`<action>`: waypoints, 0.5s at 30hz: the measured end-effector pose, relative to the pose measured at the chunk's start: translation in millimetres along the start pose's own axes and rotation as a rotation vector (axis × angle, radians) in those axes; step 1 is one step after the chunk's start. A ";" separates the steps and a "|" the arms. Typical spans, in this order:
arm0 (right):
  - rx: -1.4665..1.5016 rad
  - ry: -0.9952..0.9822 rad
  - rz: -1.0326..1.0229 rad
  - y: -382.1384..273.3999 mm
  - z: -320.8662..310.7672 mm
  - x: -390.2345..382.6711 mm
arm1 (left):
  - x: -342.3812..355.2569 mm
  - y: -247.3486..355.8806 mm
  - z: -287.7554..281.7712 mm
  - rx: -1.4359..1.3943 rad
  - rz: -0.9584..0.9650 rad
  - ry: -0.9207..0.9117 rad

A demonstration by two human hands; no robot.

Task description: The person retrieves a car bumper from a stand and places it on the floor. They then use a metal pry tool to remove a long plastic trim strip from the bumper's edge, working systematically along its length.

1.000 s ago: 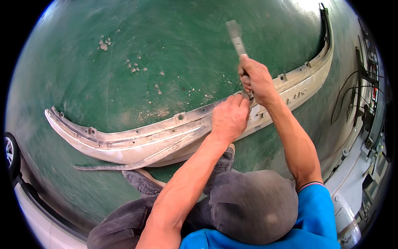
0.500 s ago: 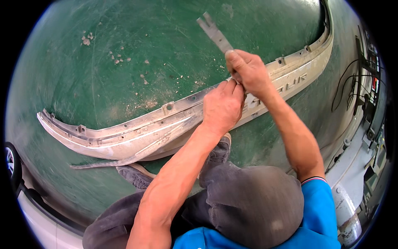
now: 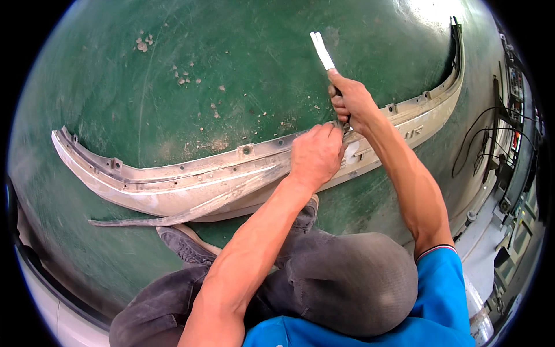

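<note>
Now my right hand (image 3: 351,103) clenches the forked tool (image 3: 322,52), which stands steeper than half a second ago; my left hand (image 3: 317,153) curls over the bumper (image 3: 191,185) on the green floor (image 3: 254,69), its grip hidden, so work seems continuing there.

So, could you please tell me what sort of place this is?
Probably a vehicle repair workshop: a long bumper-like panel lies on the scuffed green floor, the right hand holds a flat metal tool, and what looks like a pale vehicle stands at lower left.
</note>
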State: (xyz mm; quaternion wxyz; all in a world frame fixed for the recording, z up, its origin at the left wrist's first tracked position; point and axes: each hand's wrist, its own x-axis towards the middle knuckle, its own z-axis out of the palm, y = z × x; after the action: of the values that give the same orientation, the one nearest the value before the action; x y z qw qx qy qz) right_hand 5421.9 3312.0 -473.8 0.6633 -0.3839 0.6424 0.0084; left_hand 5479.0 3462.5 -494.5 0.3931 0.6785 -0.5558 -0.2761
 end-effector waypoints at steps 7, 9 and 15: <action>-0.075 -0.079 0.114 -1.4 -9.5 26.0 | 31.2 3.0 -15.3 -0.154 -0.332 -0.330; 0.002 -0.095 0.134 -1.2 -8.8 27.9 | 44.6 2.3 -31.5 -0.177 -0.358 -0.460; 0.289 -0.054 -0.116 0.8 -26.8 6.2 | 55.2 -2.3 -23.9 -0.064 -0.211 -0.497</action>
State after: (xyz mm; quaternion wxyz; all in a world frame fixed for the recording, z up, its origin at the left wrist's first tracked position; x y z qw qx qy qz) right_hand 5400.0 3295.6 -476.3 0.7281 -0.3204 0.5955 -0.1119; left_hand 5512.3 3414.4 -480.1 0.2350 0.6314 -0.5524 -0.4908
